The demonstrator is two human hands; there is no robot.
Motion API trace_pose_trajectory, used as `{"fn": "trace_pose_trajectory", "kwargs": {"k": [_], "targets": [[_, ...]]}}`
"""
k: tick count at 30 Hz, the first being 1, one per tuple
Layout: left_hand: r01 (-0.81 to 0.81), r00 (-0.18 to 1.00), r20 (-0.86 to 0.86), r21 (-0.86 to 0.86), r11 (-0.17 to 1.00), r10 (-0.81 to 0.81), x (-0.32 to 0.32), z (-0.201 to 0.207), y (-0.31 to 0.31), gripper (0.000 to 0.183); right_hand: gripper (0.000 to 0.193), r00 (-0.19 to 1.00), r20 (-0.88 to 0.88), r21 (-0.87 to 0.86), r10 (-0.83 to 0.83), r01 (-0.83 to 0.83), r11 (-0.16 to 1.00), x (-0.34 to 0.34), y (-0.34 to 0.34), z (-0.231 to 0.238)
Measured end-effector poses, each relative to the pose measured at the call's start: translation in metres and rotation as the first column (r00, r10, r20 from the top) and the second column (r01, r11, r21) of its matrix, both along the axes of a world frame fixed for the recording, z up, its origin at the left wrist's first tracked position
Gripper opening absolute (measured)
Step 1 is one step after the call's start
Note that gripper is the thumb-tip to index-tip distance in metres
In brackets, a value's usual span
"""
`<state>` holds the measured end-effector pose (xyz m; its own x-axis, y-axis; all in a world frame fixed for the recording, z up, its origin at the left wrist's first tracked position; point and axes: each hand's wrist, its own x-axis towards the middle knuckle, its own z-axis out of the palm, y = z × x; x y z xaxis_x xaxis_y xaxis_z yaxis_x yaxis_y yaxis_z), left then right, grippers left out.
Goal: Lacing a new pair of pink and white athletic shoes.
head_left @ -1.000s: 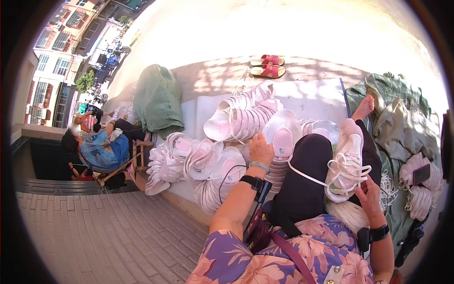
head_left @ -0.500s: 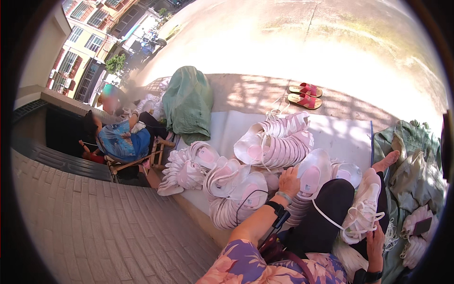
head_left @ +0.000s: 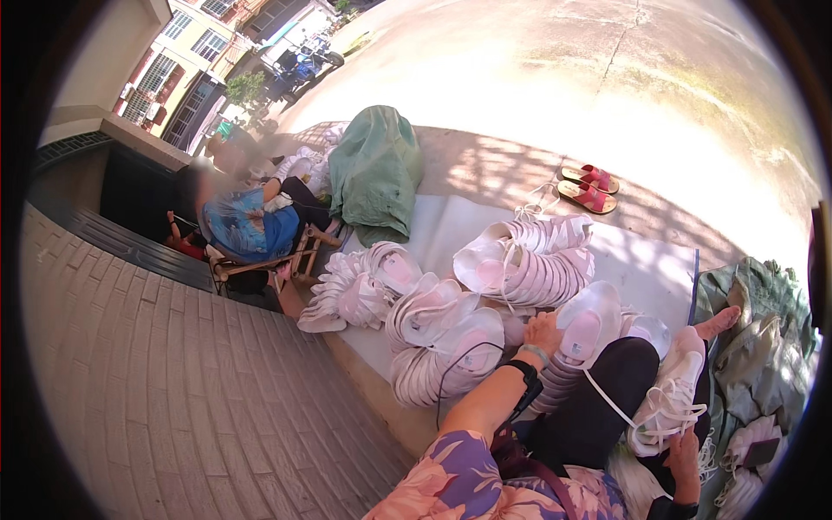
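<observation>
A laced white shoe upper (head_left: 674, 394) rests tilted across my dark-trousered lap. My right hand (head_left: 684, 458) grips its lower end, close to the loose white laces. My left hand (head_left: 545, 336) is closed at the edge of a white upper with a pink lining (head_left: 589, 325), which tops a stack standing beside my knee. Its fingertips are partly hidden. A long white lace (head_left: 609, 397) runs between this stack and the upper on my lap. Left of my forearm, another nested stack of uppers (head_left: 425, 368) leans over.
More nested uppers (head_left: 550, 273) lie on a pale sheet (head_left: 641, 247). A green sack (head_left: 377, 173) stands behind them; red sandals (head_left: 589, 189) sit beyond the sheet. Crumpled green cloth (head_left: 754, 321) lies at right. A seated person in blue (head_left: 247, 225) is at left, near a tiled wall (head_left: 191, 381).
The whole view has swung, so the scene sits farther right. Both hands keep nearly the same places on the uppers, the right one slightly lower along the laced upper.
</observation>
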<state>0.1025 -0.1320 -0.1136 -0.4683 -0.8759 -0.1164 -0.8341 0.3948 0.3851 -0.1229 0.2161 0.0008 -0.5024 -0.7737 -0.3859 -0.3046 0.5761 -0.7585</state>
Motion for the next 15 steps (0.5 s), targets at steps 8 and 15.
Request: {"fn": "trace_pose_trajectory", "kwargs": {"k": [8,15], "targets": [[-0.010,0.979,-0.199,-0.210,0.978,-0.033,0.022,0.035,0.013,0.011,0.056,0.998,0.007,0.079,0.065,-0.065,0.995,-0.001,0.003,-0.008],[0.015,0.964,-0.251,-0.269,0.963,-0.085,0.046,0.062,0.042,0.012,0.049,0.984,-0.143,0.021,0.103,-0.101,0.995,-0.019,0.022,-0.061]]}}
